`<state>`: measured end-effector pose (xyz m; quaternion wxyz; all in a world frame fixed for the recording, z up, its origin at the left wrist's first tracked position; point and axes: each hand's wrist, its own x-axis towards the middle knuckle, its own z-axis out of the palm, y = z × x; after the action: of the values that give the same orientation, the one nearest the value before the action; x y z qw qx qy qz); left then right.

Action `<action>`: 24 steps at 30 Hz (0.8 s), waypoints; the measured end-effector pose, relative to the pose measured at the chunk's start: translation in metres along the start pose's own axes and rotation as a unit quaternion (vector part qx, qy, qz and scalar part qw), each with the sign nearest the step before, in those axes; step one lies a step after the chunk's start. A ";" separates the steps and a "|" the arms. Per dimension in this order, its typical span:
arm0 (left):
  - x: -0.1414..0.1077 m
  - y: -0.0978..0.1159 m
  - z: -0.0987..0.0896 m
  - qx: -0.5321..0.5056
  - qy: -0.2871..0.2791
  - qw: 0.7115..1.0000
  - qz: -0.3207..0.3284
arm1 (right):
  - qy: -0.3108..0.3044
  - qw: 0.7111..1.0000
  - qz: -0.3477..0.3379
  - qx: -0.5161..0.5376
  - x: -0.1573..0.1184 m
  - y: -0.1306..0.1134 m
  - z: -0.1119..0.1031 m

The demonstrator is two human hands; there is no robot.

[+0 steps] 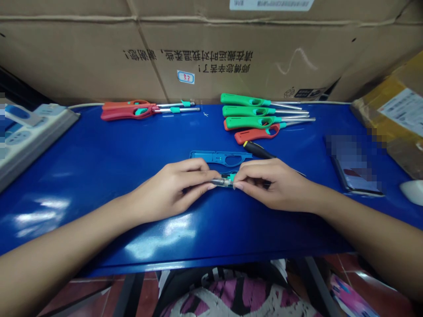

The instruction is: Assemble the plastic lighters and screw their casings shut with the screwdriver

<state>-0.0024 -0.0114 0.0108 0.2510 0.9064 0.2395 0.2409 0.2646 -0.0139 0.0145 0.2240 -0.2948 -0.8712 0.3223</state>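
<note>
Near the middle of the table, my left hand [185, 185] pinches one end of a small, partly clear lighter insert [225, 181] between thumb and fingers. The fingers of my right hand [271, 182] are closed on its other end, beside a small turquoise piece [232, 176]. Just behind my hands lies an empty blue lighter shell half [214, 157] with a trigger opening. Another blue edge shows under the insert, mostly covered by my fingers. A black and yellow screwdriver [259, 149] lies behind my right hand, its shaft partly hidden.
Red lighters [128, 111] lie at the back left, green lighters [251, 111] and an orange lighter [257, 134] at the back right. A large carton [185, 39] stands behind them. On the left is a power strip [33, 130]; on the right are a phone [355, 165], a mouse [413, 191] and a taped box [393, 110].
</note>
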 end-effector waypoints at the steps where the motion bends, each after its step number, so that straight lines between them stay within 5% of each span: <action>1: 0.000 0.000 0.000 0.001 0.002 1.000 0.002 | -0.004 1.000 -0.001 -0.001 0.000 0.000 0.000; 16: 0.000 0.001 0.005 0.051 0.060 0.997 0.028 | 0.024 1.000 -0.004 -0.013 -0.001 0.001 0.002; 24: 0.003 0.005 0.007 -0.021 0.101 0.993 -0.060 | 0.084 0.996 0.004 -0.007 0.002 0.003 0.005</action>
<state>0.0055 -0.0155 0.0095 0.2580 0.8562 0.3122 0.3207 0.2611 -0.0130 0.0093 0.2926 -0.3260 -0.8505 0.2912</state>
